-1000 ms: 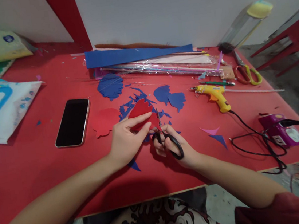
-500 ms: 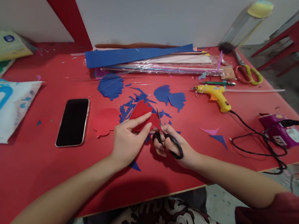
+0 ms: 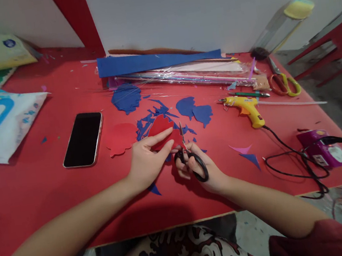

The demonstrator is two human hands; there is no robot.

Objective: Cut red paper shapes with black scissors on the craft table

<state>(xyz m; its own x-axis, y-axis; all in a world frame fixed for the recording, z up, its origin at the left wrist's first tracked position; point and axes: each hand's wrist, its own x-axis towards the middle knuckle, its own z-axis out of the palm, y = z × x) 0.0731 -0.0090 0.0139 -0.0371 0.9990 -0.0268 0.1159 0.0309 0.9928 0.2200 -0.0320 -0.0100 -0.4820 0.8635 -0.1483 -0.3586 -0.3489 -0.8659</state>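
Between the thumb and fingers of my left hand [image 3: 146,160] is a red foam sheet piece [image 3: 160,125] with a wavy edge. My right hand [image 3: 206,169] has its fingers through the black handles of a pair of scissors [image 3: 200,167]. The blades point away from me at the right edge of the red piece; whether they are fully closed is hard to make out. Under and behind the red piece lie blue scraps [image 3: 145,125]. Left of it rests another red cut-out [image 3: 122,138]. Blue petal-like cut-outs [image 3: 202,114] lie to the right.
A phone [image 3: 83,139] lies at left, near a wipes pack [image 3: 27,117]. A yellow glue gun [image 3: 245,107] lies at right, its black cord trailing by a purple power box [image 3: 323,148]. Blue strips [image 3: 156,62] and wrapped sticks lie along the wall. Yellow-and-red-handled scissors [image 3: 291,85] lie far right.
The scissors have shifted very slightly at the red piece's edge, their handles a touch closer together. My left hand and the other things stay in place.
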